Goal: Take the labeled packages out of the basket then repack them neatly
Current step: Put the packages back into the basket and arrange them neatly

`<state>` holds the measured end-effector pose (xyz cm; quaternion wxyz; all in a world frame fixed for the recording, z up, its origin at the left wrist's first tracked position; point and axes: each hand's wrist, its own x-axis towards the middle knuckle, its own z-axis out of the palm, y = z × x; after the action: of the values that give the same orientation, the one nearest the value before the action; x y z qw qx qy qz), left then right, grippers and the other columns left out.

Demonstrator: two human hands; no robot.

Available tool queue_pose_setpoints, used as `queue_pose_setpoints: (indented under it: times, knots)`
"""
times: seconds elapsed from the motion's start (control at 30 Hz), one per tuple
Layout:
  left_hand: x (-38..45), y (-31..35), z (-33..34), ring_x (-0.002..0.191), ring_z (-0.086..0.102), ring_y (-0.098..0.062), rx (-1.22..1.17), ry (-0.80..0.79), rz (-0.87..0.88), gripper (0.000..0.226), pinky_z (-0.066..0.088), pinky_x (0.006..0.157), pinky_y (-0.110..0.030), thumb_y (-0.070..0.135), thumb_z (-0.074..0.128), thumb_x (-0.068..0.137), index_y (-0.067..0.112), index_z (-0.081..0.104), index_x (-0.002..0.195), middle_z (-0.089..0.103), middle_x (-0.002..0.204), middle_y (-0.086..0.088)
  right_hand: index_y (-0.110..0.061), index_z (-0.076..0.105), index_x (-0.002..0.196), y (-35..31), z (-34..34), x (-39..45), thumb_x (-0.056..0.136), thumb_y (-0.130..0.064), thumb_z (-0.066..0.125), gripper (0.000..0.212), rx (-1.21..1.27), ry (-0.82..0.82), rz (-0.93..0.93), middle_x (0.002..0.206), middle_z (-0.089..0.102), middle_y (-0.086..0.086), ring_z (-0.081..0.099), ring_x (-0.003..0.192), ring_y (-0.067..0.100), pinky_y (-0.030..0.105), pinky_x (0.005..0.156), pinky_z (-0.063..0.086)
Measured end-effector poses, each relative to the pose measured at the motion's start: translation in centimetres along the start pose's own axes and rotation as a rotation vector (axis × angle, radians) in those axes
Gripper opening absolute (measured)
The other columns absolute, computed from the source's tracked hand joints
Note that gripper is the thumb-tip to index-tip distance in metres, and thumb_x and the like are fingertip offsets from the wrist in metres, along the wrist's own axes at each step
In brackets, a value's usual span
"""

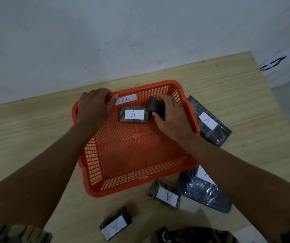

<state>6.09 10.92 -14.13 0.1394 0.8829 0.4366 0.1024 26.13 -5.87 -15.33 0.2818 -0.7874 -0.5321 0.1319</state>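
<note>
An orange mesh basket (133, 183) sits on the wooden table. Inside, near its far wall, lies a small dark package with a white "A" label (134, 114). A white "A" label (125, 99) is stuck on the basket's far wall. My left hand (95, 106) grips the basket's far left rim. My right hand (172, 118) is inside the basket, shut on a small dark package (155, 106) held just right of the lying one. Outside lie labeled packages: a large one to the right (209, 121), another large one (204, 190) and two small ones (167, 196), (115, 225) in front.
A pale wall runs behind the table (35, 123). The table's right edge drops off near a white box with dark markings (274, 63). Dark patterned cloth (193, 235) shows at the bottom edge.
</note>
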Motion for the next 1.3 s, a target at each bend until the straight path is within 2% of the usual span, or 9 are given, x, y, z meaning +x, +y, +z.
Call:
queue_pose_setpoints:
  times: [0.1,0.2,0.3,0.5,0.6,0.73,1.0,1.17,1.3]
  knots:
    - [0.0,0.0,0.0,0.096,0.063,-0.030,0.007,0.003,-0.002,0.044,0.042,0.096,-0.045,0.051,0.042,0.098,0.013,0.062,0.113,0.070,0.108,-0.012,-0.006,0.055,0.124,0.0,-0.2,0.7,0.080,-0.014,0.076,0.050,-0.116,0.006,-0.080,0.125,0.053,0.014,0.055,0.112,0.027,0.035,0.095,0.049]
    - [-0.1,0.1,0.1,0.097,0.063,-0.030,0.010,0.008,-0.001,0.043,0.042,0.095,-0.045,0.049,0.043,0.099,0.013,0.062,0.114,0.070,0.109,-0.013,-0.010,0.053,0.114,-0.2,-0.1,1.2,0.074,-0.007,0.078,0.047,-0.128,-0.065,0.001,0.121,0.053,0.013,0.056,0.107,0.029,0.037,0.087,0.049]
    - [0.0,0.0,0.0,0.096,0.063,-0.030,0.014,0.007,0.006,0.044,0.042,0.094,-0.045,0.049,0.042,0.099,0.013,0.062,0.113,0.071,0.107,-0.013,-0.010,0.049,0.108,-0.4,0.0,1.3,0.074,-0.002,0.076,0.045,-0.095,-0.117,0.035,0.115,0.058,0.012,0.058,0.104,0.029,0.032,0.082,0.043]
    - [0.0,0.1,0.0,0.092,0.065,-0.030,0.009,0.026,0.015,0.045,0.045,0.090,-0.043,0.051,0.042,0.098,0.013,0.063,0.112,0.072,0.104,-0.013,-0.017,0.045,0.122,-0.3,-1.6,2.5,0.083,-0.009,0.071,0.047,0.043,-0.292,0.150,0.119,0.061,0.009,0.058,0.107,0.022,0.028,0.086,0.044]
    - [0.0,0.1,-0.2,0.089,0.065,-0.030,0.003,0.015,0.024,0.046,0.046,0.087,-0.043,0.051,0.042,0.098,0.012,0.063,0.110,0.072,0.101,-0.013,-0.011,0.050,0.128,-0.5,-1.7,2.4,0.085,-0.007,0.068,0.047,-0.098,-0.243,0.077,0.122,0.062,0.014,0.057,0.113,0.028,0.036,0.089,0.049]
    - [0.2,0.1,-0.6,0.086,0.065,-0.030,0.010,-0.011,0.033,0.046,0.048,0.084,-0.042,0.051,0.041,0.098,0.011,0.063,0.109,0.072,0.099,-0.014,-0.009,0.063,0.119,-1.1,-0.9,2.8,0.082,-0.005,0.065,0.037,-0.368,-0.104,-0.059,0.119,0.066,0.012,0.055,0.113,0.032,0.042,0.088,0.048]
    - [0.0,0.3,-0.6,0.088,0.064,-0.032,0.034,-0.005,0.038,0.045,0.047,0.087,-0.045,0.047,0.042,0.100,0.008,0.063,0.111,0.071,0.101,-0.016,-0.015,0.059,0.132,-0.6,-1.1,4.5,0.084,-0.018,0.069,0.049,-0.406,-0.244,-0.077,0.133,0.057,0.011,0.049,0.121,0.032,0.044,0.099,0.044]
    - [0.0,0.3,-0.4,0.089,0.064,-0.032,0.029,-0.008,0.029,0.047,0.045,0.088,-0.044,0.049,0.040,0.099,0.010,0.062,0.110,0.071,0.101,-0.015,-0.027,0.041,0.140,-1.4,-0.8,4.1,0.087,-0.044,0.064,0.060,-0.407,-0.306,0.046,0.134,0.048,0.013,0.054,0.114,0.034,0.045,0.086,0.051]
    - [0.0,0.3,-0.4,0.089,0.063,-0.032,0.032,-0.003,0.023,0.046,0.045,0.089,-0.045,0.049,0.040,0.099,0.010,0.062,0.110,0.070,0.100,-0.015,-0.026,0.043,0.136,-2.1,-0.5,3.3,0.093,-0.050,0.056,0.051,-0.374,-0.146,0.150,0.138,0.041,0.015,0.061,0.103,0.036,0.045,0.076,0.057]
